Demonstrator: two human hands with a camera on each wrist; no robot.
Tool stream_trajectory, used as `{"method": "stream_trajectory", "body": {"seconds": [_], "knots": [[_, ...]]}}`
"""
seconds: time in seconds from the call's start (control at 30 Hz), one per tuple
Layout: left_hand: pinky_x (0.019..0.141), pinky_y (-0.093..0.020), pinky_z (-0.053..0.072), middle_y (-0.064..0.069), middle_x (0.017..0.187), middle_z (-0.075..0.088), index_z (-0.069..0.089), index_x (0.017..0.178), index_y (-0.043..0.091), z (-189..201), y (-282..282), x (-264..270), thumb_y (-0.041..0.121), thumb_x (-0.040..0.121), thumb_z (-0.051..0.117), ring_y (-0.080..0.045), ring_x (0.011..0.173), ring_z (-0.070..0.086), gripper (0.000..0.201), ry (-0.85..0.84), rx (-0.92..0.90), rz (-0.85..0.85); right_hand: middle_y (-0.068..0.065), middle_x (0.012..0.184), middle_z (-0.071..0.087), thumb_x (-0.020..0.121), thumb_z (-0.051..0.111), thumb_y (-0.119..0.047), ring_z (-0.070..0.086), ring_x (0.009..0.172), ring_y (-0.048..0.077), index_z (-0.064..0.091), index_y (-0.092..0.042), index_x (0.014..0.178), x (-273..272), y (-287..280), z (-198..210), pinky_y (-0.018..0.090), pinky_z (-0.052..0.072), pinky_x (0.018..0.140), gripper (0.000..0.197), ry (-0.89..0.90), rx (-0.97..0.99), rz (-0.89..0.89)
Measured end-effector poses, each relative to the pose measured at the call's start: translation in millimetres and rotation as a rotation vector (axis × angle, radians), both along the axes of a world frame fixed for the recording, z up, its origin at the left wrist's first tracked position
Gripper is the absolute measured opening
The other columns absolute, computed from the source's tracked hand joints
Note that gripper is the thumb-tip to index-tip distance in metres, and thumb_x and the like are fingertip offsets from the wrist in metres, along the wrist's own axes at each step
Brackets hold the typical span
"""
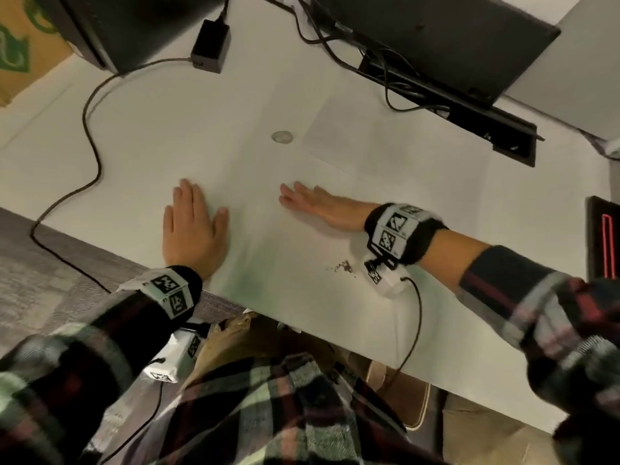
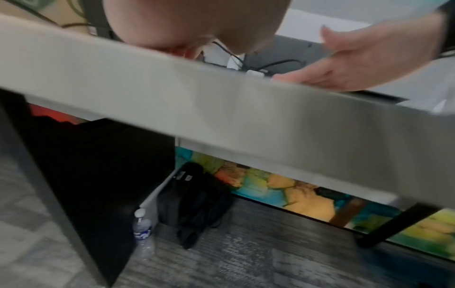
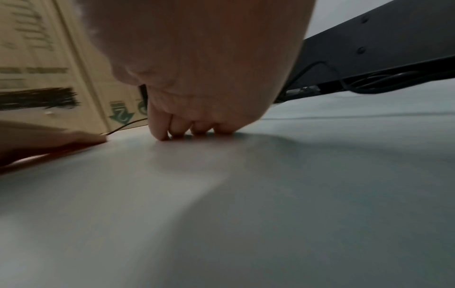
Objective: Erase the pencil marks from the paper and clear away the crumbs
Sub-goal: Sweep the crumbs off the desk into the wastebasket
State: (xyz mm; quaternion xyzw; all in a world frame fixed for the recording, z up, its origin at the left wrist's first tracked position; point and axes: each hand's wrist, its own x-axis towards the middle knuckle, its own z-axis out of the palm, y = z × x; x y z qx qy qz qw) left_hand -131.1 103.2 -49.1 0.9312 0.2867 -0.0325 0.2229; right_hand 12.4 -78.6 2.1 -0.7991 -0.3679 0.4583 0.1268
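Note:
A white sheet of paper (image 1: 369,156) lies on the white table (image 1: 151,135); its edges are faint. My left hand (image 1: 191,223) rests flat, palm down, fingers straight, near the table's front edge. My right hand (image 1: 318,203) is open with straight fingers pointing left, its little-finger side on the surface; the left wrist view shows the right hand (image 2: 357,64) the same way. In the right wrist view its fingertips (image 3: 197,128) touch the surface. A small heap of dark crumbs (image 1: 342,266) lies just below the right wrist. A small grey oval object (image 1: 281,136) sits beyond both hands; what it is I cannot tell.
A black power adapter (image 1: 211,45) and its cable (image 1: 90,129) lie at the back left. Monitor stands and a black cable slot (image 1: 469,122) line the back right. A dark device (image 1: 604,236) sits at the right edge. Under the table stand a water bottle (image 2: 141,231) and a black bag (image 2: 194,204).

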Motion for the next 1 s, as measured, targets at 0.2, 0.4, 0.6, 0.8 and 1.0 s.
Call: {"method": "stream_trajectory", "body": {"seconds": [0.2,0.4,0.6,0.8,1.0], "knots": [[0.116,-0.033,-0.005,-0.012,0.157,-0.009,-0.004,0.148,0.003,1.1,-26.2,-9.0,0.048,0.096,0.013,-0.022,0.145,-0.008,0.071,0.095,0.045,-0.154,-0.018,0.146,0.001,0.098,0.011,-0.040,-0.009,0.136,-0.003,0.014,-0.026,0.144,-42.6,-59.8,-15.1,0.016,-0.013,0.113,0.048,0.083,0.057,0.175],[0.110,-0.029,-0.016,-0.007,0.148,-0.030,-0.024,0.140,0.007,8.7,-79.5,-13.1,0.058,0.085,-0.015,-0.016,0.137,-0.025,0.075,0.140,0.065,-0.435,-0.028,0.138,0.039,0.081,0.009,-0.075,0.024,0.132,-0.014,0.051,-0.039,0.124,-52.9,-97.2,6.9,0.005,0.004,0.110,0.070,0.291,0.253,-0.421],[0.111,-0.028,-0.018,-0.005,0.142,-0.036,-0.029,0.134,0.007,14.8,-138.4,2.6,0.056,0.085,-0.009,-0.018,0.141,-0.025,0.072,0.182,-0.013,-0.657,-0.019,0.147,0.029,0.095,0.002,-0.046,0.016,0.137,-0.005,0.040,-0.041,0.129,-68.5,-141.4,6.6,0.020,0.001,0.112,0.051,0.000,0.404,-0.962],[0.109,-0.017,-0.013,-0.003,0.156,-0.017,-0.009,0.148,0.010,26.7,-152.9,9.2,0.042,0.100,0.019,-0.009,0.143,-0.014,0.064,0.120,-0.435,-0.828,-0.013,0.155,0.004,0.094,0.000,-0.046,0.000,0.143,0.004,0.011,-0.027,0.147,-108.4,-171.3,-3.8,0.024,-0.004,0.115,0.057,-0.071,0.266,-1.180],[0.110,-0.023,-0.015,-0.005,0.155,-0.020,-0.011,0.148,0.008,21.7,-79.8,3.3,0.046,0.098,0.014,-0.013,0.142,-0.019,0.067,0.146,-0.152,-0.725,-0.005,0.155,-0.010,0.100,0.006,-0.044,-0.011,0.142,0.008,-0.005,-0.016,0.148,-121.4,-133.9,-15.4,0.030,-0.009,0.116,0.057,-0.089,0.121,-1.146]]}}
